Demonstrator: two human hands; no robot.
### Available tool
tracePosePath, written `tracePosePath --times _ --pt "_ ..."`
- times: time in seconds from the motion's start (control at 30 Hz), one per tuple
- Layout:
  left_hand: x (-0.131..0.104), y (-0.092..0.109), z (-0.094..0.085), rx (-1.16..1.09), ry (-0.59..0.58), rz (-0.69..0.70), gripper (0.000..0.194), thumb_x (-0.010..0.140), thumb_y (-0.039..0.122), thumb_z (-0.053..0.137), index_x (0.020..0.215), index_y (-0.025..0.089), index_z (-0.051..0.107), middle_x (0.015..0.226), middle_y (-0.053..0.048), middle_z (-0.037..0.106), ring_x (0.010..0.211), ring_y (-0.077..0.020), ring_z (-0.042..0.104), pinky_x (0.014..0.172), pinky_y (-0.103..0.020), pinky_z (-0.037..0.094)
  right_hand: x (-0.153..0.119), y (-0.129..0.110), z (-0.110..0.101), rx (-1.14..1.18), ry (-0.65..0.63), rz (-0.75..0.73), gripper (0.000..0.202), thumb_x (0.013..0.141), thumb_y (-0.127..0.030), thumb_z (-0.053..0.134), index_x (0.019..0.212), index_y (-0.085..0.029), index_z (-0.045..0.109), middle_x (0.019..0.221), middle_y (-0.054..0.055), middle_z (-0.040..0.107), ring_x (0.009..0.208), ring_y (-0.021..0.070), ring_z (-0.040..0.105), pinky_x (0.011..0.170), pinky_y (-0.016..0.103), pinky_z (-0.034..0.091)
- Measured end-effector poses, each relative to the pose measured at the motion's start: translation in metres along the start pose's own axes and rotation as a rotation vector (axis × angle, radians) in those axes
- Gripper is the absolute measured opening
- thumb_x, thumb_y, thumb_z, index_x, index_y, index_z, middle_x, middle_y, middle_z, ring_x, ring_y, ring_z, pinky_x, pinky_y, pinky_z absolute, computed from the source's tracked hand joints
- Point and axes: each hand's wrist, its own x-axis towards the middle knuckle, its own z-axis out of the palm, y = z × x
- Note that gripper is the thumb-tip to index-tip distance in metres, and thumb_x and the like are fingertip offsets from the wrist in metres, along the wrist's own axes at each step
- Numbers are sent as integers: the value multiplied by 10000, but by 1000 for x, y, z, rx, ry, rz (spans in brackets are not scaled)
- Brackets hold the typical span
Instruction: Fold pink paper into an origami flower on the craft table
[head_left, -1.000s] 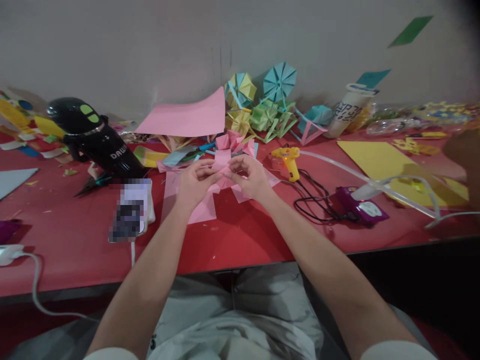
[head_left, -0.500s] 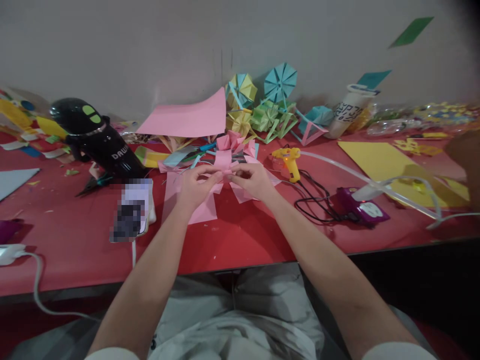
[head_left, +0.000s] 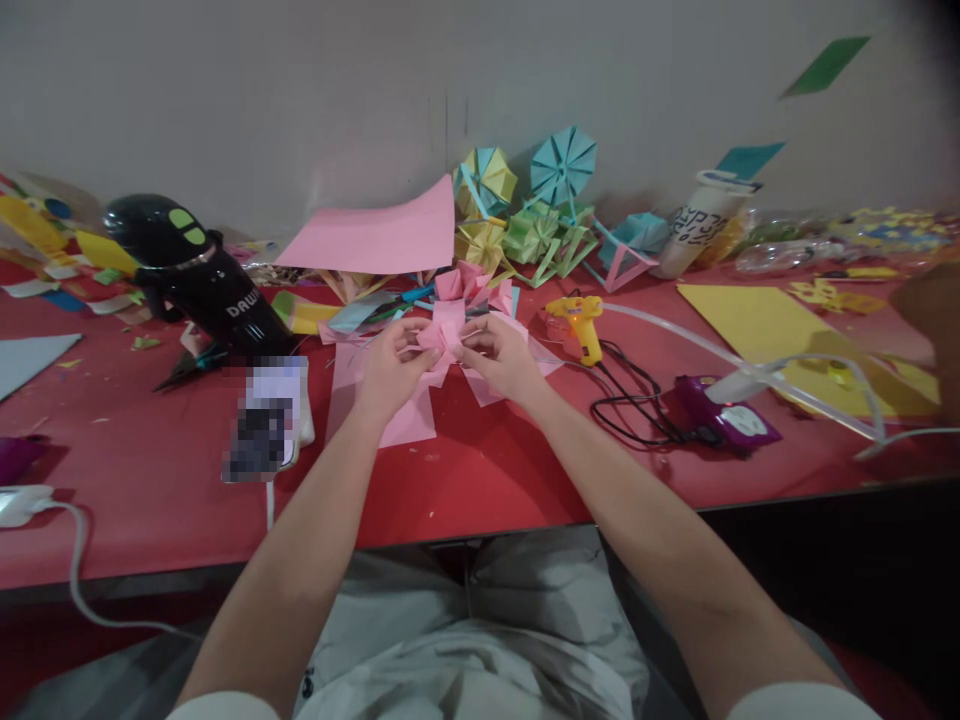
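Paper [head_left: 441, 338] folded, pink, pinched by left hand [head_left: 391, 370] and right hand [head_left: 506, 362], fingers curled nearly closed. Likely light, easily crushed; best held lightly at folded edges.

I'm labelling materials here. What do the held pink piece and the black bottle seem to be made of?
Pink piece: apparently matte paper, by its thin, creased folds. Black bottle: glossy, from highlights on its rounded lid; plastic or coated metal, I can't tell which.

Pink folded paper [head_left: 441, 338] between both hands' fingers [head_left: 427, 358]
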Motion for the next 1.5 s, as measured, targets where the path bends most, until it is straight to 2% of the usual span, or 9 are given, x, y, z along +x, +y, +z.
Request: tracePosePath --times 0.13,0.27,0.47,0.63,0.8,1.03,1.5 --pt "-1 1 1 93 -7 97 316 691 204 701 997 202 623 1065 -52 657 903 -155 628 698 -260 552 3 8 1 90 -1 44 413 674 -461 757 885 -206 510 756 -13 591 697 126 590 668 305 529" --pt "-2 3 2 120 -29 130 282 715 203 678 989 201 615 1095 -60 647 999 -181 617 719 -273 553 4 10 2 147 9 62 382 663 -419 751 835 -205 484 799 -12 564 717 119 570 672 308 536" --pt "-3 4 2 163 -29 152 246 732 179 660 973 197 619 1063 -53 663 963 -174 628 725 -281 546 4 6 2 173 -2 74 336 658 -367 746 777 -198 480 765 -24 531 686 106 550 676 306 526" --pt "-4 4 2 220 -22 153 253 733 161 654 981 207 629 1048 -46 675 950 -174 642 745 -293 548 3 3 1 158 -16 149 345 662 -385 752 759 -198 478 705 -30 526 647 112 557 631 302 522" --pt "-4 4 2 201 -7 161 247 738 165 653 981 205 641 1048 -53 679 956 -180 649 746 -296 558 4 5 2 143 21 109 313 660 -376 742 777 -191 518 743 -13 567 663 113 580 656 313 545" --pt "-4 2 2 191 -5 155 255 737 182 661 991 203 646 1042 -55 680 903 -176 660 734 -304 568 5 8 3 159 44 137 350 628 -378 761 825 -196 535 806 4 603 719 122 592 669 310 558" --pt "-4 2 1 203 -16 175 253 741 184 646 992 208 639 1021 -44 681 904 -179 658 728 -297 564 3 2 2 204 20 193 318 632 -360 759 795 -189 546 750 -15 582 671 108 583 665 299 541"
